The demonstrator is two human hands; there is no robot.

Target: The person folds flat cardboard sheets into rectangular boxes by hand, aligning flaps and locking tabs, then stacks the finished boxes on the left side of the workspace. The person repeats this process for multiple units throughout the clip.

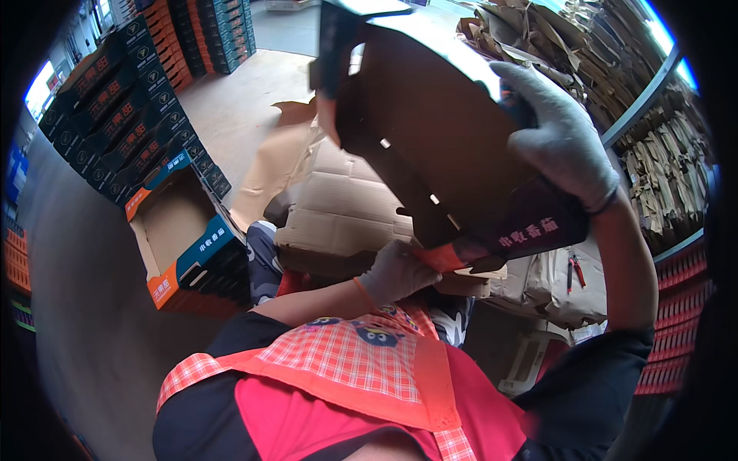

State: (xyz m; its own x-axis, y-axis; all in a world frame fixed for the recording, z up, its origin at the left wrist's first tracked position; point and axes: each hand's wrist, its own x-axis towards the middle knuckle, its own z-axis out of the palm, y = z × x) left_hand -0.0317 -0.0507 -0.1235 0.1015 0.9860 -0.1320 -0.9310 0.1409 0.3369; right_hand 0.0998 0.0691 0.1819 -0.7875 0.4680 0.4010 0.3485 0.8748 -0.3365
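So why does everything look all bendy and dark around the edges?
In the head view, the fisheye lens curves straight edges near the rim, like the stacked boxes at left, and leaves the corners black. Daylight glares white at the top of the flat carton that the right hand and left hand hold, while its underside sits in shadow.

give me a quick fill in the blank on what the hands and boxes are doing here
1. Both hands wear grey ____.
2. The right hand and the left hand hold up a flat ____ box blank.
3. The open box on the floor has blue and ____ sides.

Missing words: gloves; cardboard; orange
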